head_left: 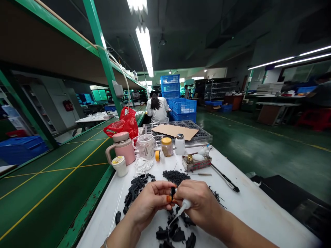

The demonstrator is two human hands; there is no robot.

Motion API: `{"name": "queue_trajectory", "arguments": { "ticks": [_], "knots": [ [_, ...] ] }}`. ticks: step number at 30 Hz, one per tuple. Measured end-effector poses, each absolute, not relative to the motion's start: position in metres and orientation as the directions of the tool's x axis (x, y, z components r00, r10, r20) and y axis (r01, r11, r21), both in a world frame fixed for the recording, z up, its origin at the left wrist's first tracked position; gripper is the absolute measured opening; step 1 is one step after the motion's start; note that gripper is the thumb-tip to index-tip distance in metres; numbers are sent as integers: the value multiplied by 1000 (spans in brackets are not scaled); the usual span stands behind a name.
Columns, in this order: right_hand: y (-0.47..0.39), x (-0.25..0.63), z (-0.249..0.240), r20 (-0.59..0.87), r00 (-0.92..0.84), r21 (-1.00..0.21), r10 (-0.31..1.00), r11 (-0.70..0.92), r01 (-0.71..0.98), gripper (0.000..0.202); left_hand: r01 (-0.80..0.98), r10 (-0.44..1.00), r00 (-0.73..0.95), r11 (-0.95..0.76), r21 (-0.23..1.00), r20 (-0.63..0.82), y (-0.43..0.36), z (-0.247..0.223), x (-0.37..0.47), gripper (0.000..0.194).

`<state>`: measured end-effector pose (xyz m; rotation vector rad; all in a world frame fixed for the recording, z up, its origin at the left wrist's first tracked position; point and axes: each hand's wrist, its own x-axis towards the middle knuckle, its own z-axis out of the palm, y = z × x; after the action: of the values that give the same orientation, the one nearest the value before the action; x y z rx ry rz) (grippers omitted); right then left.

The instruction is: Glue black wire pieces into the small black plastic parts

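Note:
Fingertips of my left hand (152,198) pinch a small black plastic part (173,193) above the white table. My right hand (201,200) is closed around a small white squeeze bottle (186,204), whose thin nozzle points down and left. The right thumb and forefinger also meet the black part; whether they grip anything else there is hidden. Below the hands lie several loose black plastic pieces (178,235). A heap of similar black pieces (134,188) is to the left, and a pile of tiny black rings (176,177) sits just beyond my hands.
Behind the piles stand a pink mug (124,148), a white cup (119,166), clear jar (146,146), yellow-lidded jar (167,147) and white pump bottle (180,144). A small box (196,163) and black-handled tool (225,177) lie right. A green conveyor (64,179) runs along the left.

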<state>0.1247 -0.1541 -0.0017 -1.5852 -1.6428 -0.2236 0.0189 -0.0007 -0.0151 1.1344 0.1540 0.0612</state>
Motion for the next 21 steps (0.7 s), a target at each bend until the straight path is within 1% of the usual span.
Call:
{"name": "queue_trajectory", "arguments": {
  "ticks": [4, 7, 11, 15, 21],
  "knots": [
    [-153, 125, -1, 569, 271, -570, 777, 135, 811, 17, 26, 162, 983, 355, 934, -89, 0, -12, 18, 43],
    [-152, 124, -1, 537, 368, -636, 759, 78, 768, 20, 31, 166, 982, 320, 947, -88, -1, -9, 18, 45],
    [-150, 123, 0, 519, 419, -664, 745, 43, 746, 21, 18, 173, 982, 302, 953, -73, -3, -9, 18, 47],
    [-149, 124, 1, 525, 417, -662, 742, 49, 748, 21, 21, 193, 978, 272, 962, -76, -3, -11, 17, 38],
    [-153, 125, 6, 512, 414, -668, 753, 46, 743, 11, -7, 213, 976, 202, 979, -37, 0, -8, 16, 33]
  ]
}}
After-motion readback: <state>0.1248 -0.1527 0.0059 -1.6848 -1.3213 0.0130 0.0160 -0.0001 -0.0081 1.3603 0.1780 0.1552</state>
